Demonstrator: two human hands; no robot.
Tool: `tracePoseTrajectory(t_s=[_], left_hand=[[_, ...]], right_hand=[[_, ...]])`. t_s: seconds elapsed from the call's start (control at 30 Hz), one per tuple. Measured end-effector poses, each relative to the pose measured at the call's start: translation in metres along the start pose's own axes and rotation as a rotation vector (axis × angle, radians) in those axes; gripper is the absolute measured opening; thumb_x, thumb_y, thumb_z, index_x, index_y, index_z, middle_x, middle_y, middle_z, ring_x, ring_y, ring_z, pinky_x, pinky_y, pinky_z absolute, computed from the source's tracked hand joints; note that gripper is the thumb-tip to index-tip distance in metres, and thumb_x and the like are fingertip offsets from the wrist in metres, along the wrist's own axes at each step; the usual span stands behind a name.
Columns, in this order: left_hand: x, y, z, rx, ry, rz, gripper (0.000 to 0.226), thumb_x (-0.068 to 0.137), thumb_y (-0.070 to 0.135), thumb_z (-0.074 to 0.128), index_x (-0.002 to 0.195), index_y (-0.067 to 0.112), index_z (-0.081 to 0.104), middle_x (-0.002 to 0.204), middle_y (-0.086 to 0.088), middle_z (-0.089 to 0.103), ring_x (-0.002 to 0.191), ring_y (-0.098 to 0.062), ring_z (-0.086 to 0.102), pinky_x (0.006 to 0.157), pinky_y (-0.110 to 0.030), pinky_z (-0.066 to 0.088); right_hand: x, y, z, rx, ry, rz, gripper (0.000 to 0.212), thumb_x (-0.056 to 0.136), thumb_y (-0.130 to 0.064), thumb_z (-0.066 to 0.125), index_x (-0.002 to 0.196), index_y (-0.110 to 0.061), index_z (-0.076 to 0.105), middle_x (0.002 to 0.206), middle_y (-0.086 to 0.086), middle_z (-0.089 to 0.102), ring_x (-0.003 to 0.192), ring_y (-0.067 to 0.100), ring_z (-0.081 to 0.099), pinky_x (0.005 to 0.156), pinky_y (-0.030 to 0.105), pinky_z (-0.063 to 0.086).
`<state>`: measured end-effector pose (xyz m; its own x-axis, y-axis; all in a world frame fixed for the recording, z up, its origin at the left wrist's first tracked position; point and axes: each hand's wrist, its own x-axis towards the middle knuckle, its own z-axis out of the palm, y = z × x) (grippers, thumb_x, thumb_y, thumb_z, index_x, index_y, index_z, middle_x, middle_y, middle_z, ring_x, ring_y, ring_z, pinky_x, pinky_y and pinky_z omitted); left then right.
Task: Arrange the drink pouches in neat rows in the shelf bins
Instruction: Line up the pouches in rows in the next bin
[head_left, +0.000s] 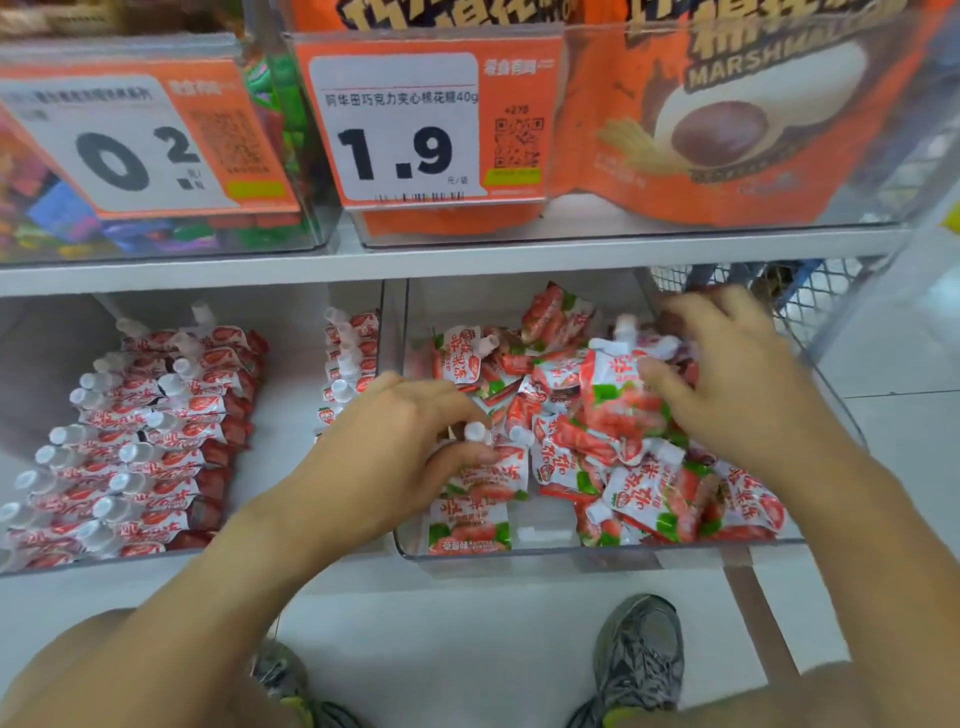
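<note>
The drink pouches (613, 431) were small, flat sachets printed red and white with green patches and strawberry pictures, each topped by a short white cap on a spout. Most of them lay in a loose, tumbled heap inside the clear right bin (571, 555) on the lower shelf, pointing every which way, some face up and some on edge. In the clear left bin (291, 364) beside it, other pouches (145, 441) stood in two tidy rows with their caps all turned to the left, and a third, shorter row (349, 358) ran along that bin's right wall. Above, on the upper shelf (467, 260), one transparent box held orange marshmallow bags (727, 130) behind a price card (415, 124) reading 1.9, and another held mixed coloured sweets (62, 218) behind a card (119, 140) reading 0.2. The left hand (395, 441) reached into the heap at the front, its grip closed on a pouch (485, 467) near the cap. The right hand (727, 374), blurred, hovered over the back of the pile with fingers spread and curved; whether it held anything I could not tell.
</note>
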<state>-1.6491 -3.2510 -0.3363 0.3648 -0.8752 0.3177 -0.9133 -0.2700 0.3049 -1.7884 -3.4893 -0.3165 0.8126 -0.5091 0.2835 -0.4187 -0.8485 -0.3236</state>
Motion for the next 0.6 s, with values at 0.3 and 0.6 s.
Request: tracePoseTrajectory(t_s=[0.3, 0.6], left_hand=[[0.023, 0.013, -0.010, -0.223, 0.044, -0.099, 0.020, 0.080, 0.041, 0.073, 0.093, 0.025, 0.072, 0.083, 0.013, 0.066, 0.076, -0.005, 0.061, 0.069, -0.021, 0.047], [0.066, 0.007, 0.010, 0.365, -0.812, -0.261, 0.068, 0.070, 0.055, 0.077, 0.119, 0.010, 0.061, 0.115, -0.007, 0.065, 0.100, -0.025, 0.062, 0.085, -0.036, 0.052]], right_hand=[[-0.014, -0.053, 0.045, 0.322, -0.482, -0.295, 0.047, 0.081, -0.046, 0.076, 0.122, -0.031, 0.059, 0.115, -0.008, 0.066, 0.106, 0.013, 0.059, 0.086, 0.035, 0.049], [-0.014, -0.018, 0.018, 0.344, -0.229, -0.070, 0.039, 0.077, -0.051, 0.079, 0.070, -0.028, 0.049, 0.068, -0.011, 0.051, 0.065, 0.008, 0.048, 0.054, 0.025, 0.032]])
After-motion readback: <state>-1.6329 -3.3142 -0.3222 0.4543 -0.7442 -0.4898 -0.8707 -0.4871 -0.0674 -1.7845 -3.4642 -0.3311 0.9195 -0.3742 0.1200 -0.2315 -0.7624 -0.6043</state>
